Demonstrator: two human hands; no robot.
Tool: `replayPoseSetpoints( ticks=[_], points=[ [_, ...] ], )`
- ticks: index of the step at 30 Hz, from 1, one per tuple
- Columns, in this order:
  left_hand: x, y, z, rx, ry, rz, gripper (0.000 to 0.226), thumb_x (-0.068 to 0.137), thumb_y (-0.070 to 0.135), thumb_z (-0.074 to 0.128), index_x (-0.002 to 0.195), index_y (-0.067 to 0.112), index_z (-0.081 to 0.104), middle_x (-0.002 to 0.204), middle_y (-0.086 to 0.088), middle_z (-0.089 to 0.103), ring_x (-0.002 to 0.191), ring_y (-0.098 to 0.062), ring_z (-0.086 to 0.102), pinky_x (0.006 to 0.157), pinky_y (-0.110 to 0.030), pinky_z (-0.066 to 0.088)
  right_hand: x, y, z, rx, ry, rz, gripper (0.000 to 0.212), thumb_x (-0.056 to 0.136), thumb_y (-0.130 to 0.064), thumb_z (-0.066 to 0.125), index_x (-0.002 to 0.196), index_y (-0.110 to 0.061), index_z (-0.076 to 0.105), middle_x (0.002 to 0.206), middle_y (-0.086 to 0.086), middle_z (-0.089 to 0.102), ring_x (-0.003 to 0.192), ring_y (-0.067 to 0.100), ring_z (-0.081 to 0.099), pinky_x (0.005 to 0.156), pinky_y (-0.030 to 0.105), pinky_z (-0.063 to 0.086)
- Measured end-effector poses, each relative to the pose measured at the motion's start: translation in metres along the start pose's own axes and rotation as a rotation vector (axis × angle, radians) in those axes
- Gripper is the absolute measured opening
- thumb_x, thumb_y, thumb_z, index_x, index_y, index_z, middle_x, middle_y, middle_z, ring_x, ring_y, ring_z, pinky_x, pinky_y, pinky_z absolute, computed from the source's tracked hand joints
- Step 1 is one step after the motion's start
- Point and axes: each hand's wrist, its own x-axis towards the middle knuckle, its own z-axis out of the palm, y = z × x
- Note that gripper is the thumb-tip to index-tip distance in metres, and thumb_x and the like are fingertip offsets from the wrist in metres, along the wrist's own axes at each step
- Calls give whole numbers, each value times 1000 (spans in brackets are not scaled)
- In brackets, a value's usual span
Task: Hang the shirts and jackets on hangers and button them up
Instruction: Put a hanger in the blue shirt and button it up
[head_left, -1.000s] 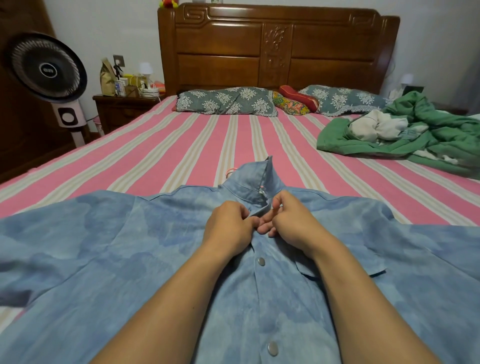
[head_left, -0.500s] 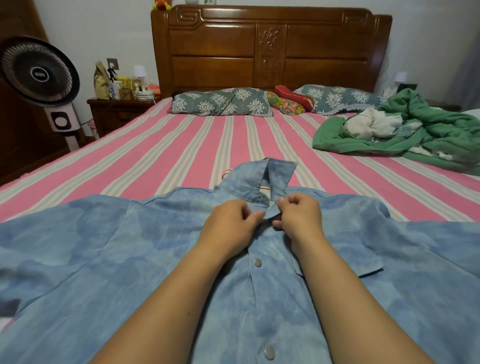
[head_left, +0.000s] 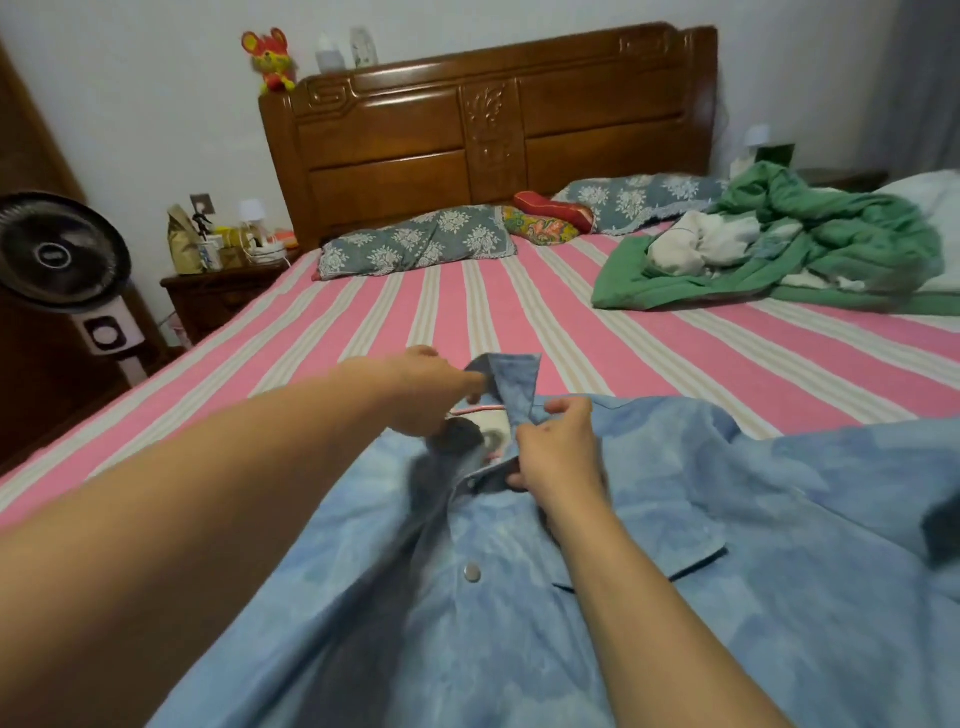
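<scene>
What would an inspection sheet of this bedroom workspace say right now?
Surface: pink striped bed sheet, shirt spread on its near end.
Job's things: pale blue denim shirt, metal snap button closed; pink hanger at the neck opening.
Clutter: crumpled green quilt, floral pillows.
Hands: left hand grips the collar; right hand pinches the placket.
Cables: nothing seen.
Surroundings: carved wooden headboard, black standing fan, cluttered nightstand.

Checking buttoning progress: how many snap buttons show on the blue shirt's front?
2: one silver snap button mid-placket, one fainter, blurred just left of the right hand. Others may hide under the arms or collar.
</scene>
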Motion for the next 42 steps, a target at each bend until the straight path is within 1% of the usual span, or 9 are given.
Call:
replayPoseSetpoints(
  ticks=[4,8,14,18,22,25,29,32,42],
  points=[
    [-23,11,21,-330,201,-64,19,95,29,64,94,12,70,94,-12,67,88,-33,61,76,-37,49,1,-5,-4,-271,-53,-252,28,91,-11,40,96,-37,30,86,9,64,70,36,63,65,50,54],
    [-55,38,65,-927,375,-290,38,91,21,73,59,15,54,54,6,46,51,-5,40,56,-31,33,1,-13,-6,-599,-324,-341,30,91,-14,41,99,-33,62,93,1,69,88,28,67,80,40,55],
    [-58,55,95,-1295,654,-513,16,90,20,74,75,22,69,64,10,65,55,5,51,57,-17,40,20,-14,-32,-557,-434,-265,28,96,3,49,102,-18,67,81,7,70,70,23,72,60,29,55],
    [-68,43,87,-1260,665,-383,16,101,19,58,89,20,70,78,7,71,74,-3,61,80,-26,46,24,-18,-27,-712,-182,-658,12,91,-18,72,97,-26,78,121,0,46,106,16,54,91,33,46],
    [-81,36,48,-485,652,-333,22,92,26,45,95,33,66,84,6,71,93,-18,63,122,-43,11,5,-34,-10,-636,-412,-900,12,90,-21,74,99,-25,80,159,-15,30,124,3,51,103,31,46],
    [-88,37,28,-393,483,-392,18,94,22,52,84,31,65,80,8,66,93,-19,58,115,-47,19,1,-33,-2,-619,-442,-924,13,91,-20,73,100,-27,80,148,-12,43,112,3,55,97,32,48],
    [-92,30,37,-1056,350,-427,23,94,31,70,73,22,72,57,7,63,62,-12,60,65,-26,45,-3,-26,0,-647,-476,-791,12,90,-27,74,99,-31,80,101,-11,58,86,4,56,77,16,41],
    [-94,26,42,-1300,307,-428,16,87,29,79,75,18,78,64,0,71,63,-11,62,66,-29,52,-5,-24,3,-598,-414,-741,9,84,-25,80,92,-30,80,80,-15,67,74,2,59,68,16,42],
    [-92,33,36,-1151,248,-376,20,100,19,60,95,11,77,36,12,45,32,2,41,33,-11,25,-4,-20,5,-614,-420,-743,14,87,-14,76,94,-25,81,83,-11,75,78,3,67,75,30,55]
  ],
)
